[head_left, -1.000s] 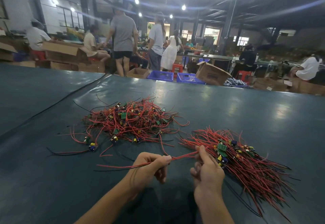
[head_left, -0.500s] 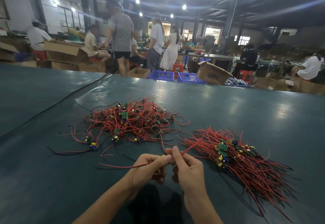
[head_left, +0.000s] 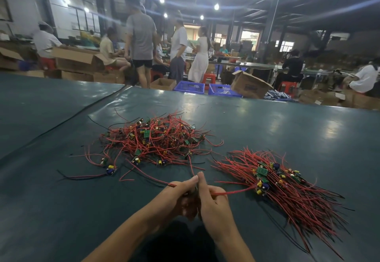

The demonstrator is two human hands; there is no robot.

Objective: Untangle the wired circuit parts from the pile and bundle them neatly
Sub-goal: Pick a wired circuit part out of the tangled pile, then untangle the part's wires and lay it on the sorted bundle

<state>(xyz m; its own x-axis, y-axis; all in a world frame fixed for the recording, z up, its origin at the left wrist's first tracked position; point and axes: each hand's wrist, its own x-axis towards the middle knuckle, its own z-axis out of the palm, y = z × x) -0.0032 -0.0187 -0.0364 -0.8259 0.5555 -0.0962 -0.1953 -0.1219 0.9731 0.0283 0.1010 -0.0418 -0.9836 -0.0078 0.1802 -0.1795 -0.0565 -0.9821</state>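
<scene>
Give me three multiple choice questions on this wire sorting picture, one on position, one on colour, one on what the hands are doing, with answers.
1. Where is the neat bundle relative to the tangled pile? A: on top of it. B: to its right. C: to its left.
2. What colour are most wires? A: white. B: yellow. C: red.
3. What are the left hand and right hand doing? A: both grip one red wire. B: both lie flat, empty. C: both are buried in the pile.
Answers: 1 B, it lies apart on the right; 2 C, red strands dominate both heaps; 3 A, fingers curl round the wire between them.
</scene>
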